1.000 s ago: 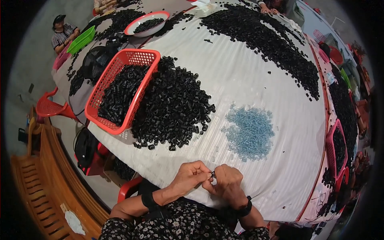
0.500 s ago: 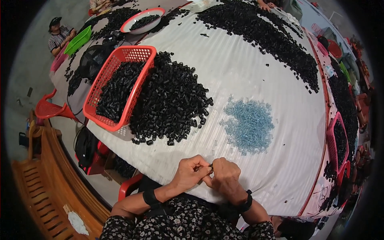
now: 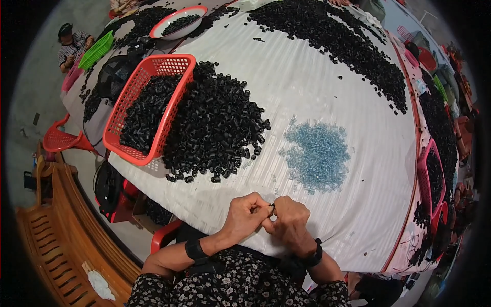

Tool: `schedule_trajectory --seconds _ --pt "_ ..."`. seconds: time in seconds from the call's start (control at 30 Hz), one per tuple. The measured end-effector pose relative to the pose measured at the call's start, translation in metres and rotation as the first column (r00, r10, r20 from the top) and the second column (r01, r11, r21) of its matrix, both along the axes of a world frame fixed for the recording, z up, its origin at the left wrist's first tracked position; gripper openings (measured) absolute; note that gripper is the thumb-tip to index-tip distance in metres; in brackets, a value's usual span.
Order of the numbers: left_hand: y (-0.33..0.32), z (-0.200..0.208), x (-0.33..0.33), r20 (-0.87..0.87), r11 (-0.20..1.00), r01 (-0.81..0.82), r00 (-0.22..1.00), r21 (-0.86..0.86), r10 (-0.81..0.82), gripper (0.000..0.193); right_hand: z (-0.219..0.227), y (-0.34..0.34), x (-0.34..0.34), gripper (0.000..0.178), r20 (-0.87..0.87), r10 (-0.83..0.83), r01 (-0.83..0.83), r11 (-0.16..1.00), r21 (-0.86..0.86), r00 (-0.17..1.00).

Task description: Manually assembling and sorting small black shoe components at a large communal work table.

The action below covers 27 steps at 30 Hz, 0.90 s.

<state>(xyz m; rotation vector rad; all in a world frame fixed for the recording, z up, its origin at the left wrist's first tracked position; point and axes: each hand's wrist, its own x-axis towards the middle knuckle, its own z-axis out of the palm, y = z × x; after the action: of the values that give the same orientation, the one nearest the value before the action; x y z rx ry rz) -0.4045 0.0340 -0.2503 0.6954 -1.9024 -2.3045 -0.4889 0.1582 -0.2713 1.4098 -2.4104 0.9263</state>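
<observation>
Above the near edge of the cloth, my left hand [image 3: 246, 214] and my right hand [image 3: 291, 221] meet with fingers pinched. A small black plastic piece [image 3: 272, 209] shows between their fingertips; the fingers cover most of it. Beyond my hands, to the left, spreads a pile of short black tubular pieces [image 3: 215, 123]. To the right lies a heap of small, shiny bluish pieces [image 3: 317, 156] that look like tiny springs. A few of these lie loose close to my fingers. A red plastic basket [image 3: 173, 123] holding more black pieces leans beside the black pile.
White striped cloth [image 3: 255, 56] covers the table. A long band of black pieces [image 3: 337, 43] runs across the far side, near a red-rimmed bowl [image 3: 202, 13]. A pink basket [image 3: 420, 174] stands at right. A wooden bench [image 3: 56, 230] is at left. Another person [image 3: 76, 43] sits far left.
My hands remain pinched together, with the right wrist and fingers slightly turned. The whole view has shifted a little; the piles and basket look unchanged.
</observation>
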Motion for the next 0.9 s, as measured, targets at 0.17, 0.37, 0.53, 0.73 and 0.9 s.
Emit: schedule_trajectory --seconds 0.17,0.37,0.53,0.73,0.9 --pt "-0.005 0.001 -0.001 0.002 0.987 0.030 1.000 0.156 -0.031 0.004 0.005 -0.004 -0.001 0.037 0.046 0.016 -0.014 0.999 -0.034 0.999" --pt "-0.005 -0.004 -0.002 -0.030 0.974 0.029 0.999 0.227 -0.023 0.003 0.011 -0.004 0.001 0.033 -0.073 -0.039 0.041 0.999 0.027 0.997" --pt "-0.008 -0.004 -0.002 -0.059 0.960 0.065 0.997 0.271 -0.051 0.002 0.012 -0.003 0.000 0.030 -0.020 0.009 -0.009 1.000 0.024 1.000" --pt "-0.002 -0.009 -0.003 0.002 0.982 -0.015 1.000 0.188 0.015 0.003 0.005 -0.007 0.006 0.021 -0.001 -0.076 0.076 0.997 0.007 0.997" --pt "0.006 -0.009 -0.007 -0.044 0.994 -0.095 0.994 0.048 0.097 0.005 0.006 -0.009 0.009 0.016 0.040 -0.093 0.093 0.995 0.021 0.995"
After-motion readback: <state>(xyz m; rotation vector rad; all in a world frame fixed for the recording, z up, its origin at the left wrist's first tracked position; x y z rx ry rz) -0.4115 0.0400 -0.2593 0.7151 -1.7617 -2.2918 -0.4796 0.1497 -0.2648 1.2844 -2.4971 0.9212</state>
